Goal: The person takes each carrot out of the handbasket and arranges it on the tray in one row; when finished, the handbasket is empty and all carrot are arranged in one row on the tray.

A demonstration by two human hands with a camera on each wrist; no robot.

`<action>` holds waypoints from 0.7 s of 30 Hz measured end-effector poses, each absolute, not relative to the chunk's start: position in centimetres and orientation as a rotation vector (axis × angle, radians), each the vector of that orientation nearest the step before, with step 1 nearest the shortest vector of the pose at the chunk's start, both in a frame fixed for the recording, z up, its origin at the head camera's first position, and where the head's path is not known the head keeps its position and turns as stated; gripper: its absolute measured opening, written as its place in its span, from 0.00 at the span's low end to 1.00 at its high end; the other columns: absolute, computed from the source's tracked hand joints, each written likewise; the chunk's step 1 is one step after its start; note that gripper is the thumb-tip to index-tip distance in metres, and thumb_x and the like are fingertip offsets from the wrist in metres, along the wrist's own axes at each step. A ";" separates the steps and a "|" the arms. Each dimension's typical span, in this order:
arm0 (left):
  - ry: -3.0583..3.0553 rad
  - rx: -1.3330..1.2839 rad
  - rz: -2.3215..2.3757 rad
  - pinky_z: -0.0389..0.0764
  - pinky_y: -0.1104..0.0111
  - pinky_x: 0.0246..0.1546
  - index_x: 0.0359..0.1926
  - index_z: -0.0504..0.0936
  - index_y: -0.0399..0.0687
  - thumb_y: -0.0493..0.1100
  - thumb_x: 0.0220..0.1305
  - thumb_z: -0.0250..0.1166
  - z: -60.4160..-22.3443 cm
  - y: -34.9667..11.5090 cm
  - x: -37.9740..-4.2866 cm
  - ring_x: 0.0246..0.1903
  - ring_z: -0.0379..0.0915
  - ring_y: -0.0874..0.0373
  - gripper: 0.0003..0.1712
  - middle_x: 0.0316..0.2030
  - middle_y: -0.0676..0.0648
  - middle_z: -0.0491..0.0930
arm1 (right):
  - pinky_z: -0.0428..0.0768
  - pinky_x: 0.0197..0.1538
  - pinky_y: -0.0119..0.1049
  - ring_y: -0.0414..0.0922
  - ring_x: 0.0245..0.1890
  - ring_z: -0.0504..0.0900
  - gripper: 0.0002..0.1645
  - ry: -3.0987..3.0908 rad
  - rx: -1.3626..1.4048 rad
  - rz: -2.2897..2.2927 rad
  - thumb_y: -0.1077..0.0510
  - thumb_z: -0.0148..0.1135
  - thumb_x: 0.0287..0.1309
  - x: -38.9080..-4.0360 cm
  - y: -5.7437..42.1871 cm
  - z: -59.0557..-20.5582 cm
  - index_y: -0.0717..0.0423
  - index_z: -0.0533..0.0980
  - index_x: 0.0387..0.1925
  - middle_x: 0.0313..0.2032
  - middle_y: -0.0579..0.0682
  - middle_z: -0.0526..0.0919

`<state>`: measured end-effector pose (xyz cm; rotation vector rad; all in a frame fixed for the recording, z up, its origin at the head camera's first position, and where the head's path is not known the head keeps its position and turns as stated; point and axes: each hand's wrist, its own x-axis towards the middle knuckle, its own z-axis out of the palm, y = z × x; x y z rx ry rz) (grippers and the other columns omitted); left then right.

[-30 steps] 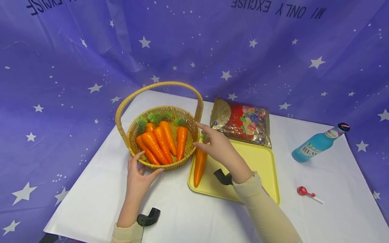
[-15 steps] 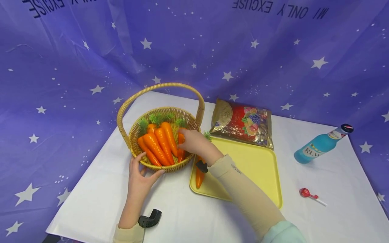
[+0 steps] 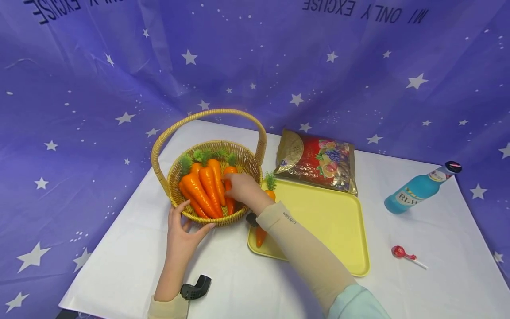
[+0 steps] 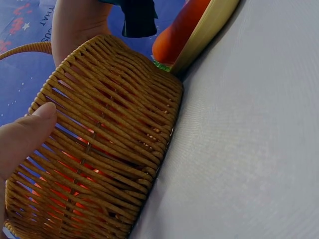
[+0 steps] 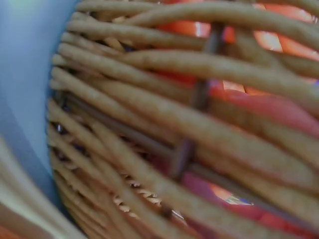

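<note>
The round wicker basket (image 3: pixel 260 153) with a tall handle holds several orange carrots (image 3: pixel 195 190) with green tops. My left hand (image 3: pixel 181 237) holds the near left of its rim, fingers and thumb spread along the edge. In the left wrist view, the thumb (image 4: pixel 35 124) lies against the woven outer wall. Reaching over the right rim, my right hand (image 3: pixel 247 190) grips the rightmost carrot (image 3: pixel 231 206) inside the basket and covers its middle. In the right wrist view, the basket wall (image 5: pixel 164 109) fills the picture, with red-orange showing through its gaps.
Right of the basket, a yellow tray (image 3: pixel 318 226) bears another carrot (image 3: pixel 260 239), partly under my right forearm. Behind the tray lies a gold and red fruit-printed bag (image 3: pixel 318 161). A blue bottle (image 3: pixel 416 192) and a red lollipop (image 3: pixel 398 252) are farther right on the white tabletop.
My right hand has moved left from the basket's right rim, in over the rightmost carrot, which has shifted left toward the others. The left hand has stayed at the rim.
</note>
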<state>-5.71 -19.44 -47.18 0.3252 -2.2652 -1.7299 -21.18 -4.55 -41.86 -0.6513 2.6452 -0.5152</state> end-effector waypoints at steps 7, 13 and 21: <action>-2.275 0.322 -1.727 0.68 0.51 0.62 0.65 0.63 0.46 0.39 0.43 0.80 -47.3 -19.4 -5.7 0.68 0.50 0.46 0.50 0.70 0.40 0.46 | 0.75 0.31 0.30 0.44 0.35 0.76 0.31 2.645 -0.636 -0.636 0.59 0.67 0.55 -21.1 -4.3 -41.8 0.45 0.74 0.63 0.53 0.49 0.81; -2.279 0.311 -1.709 0.68 0.51 0.62 0.65 0.63 0.46 0.39 0.43 0.80 -47.4 -19.5 -5.7 0.67 0.51 0.45 0.50 0.69 0.40 0.49 | 0.74 0.30 0.30 0.44 0.32 0.75 0.30 2.652 -0.650 -0.723 0.60 0.66 0.56 -21.1 -4.0 -41.6 0.45 0.74 0.62 0.55 0.47 0.79; -2.279 0.332 -1.726 0.67 0.52 0.62 0.66 0.62 0.46 0.39 0.44 0.80 -47.2 -19.6 -5.7 0.67 0.51 0.44 0.50 0.70 0.40 0.47 | 0.78 0.47 0.35 0.46 0.52 0.75 0.29 2.709 -0.726 -0.881 0.60 0.67 0.56 -21.0 -3.6 -41.2 0.42 0.76 0.60 0.57 0.47 0.78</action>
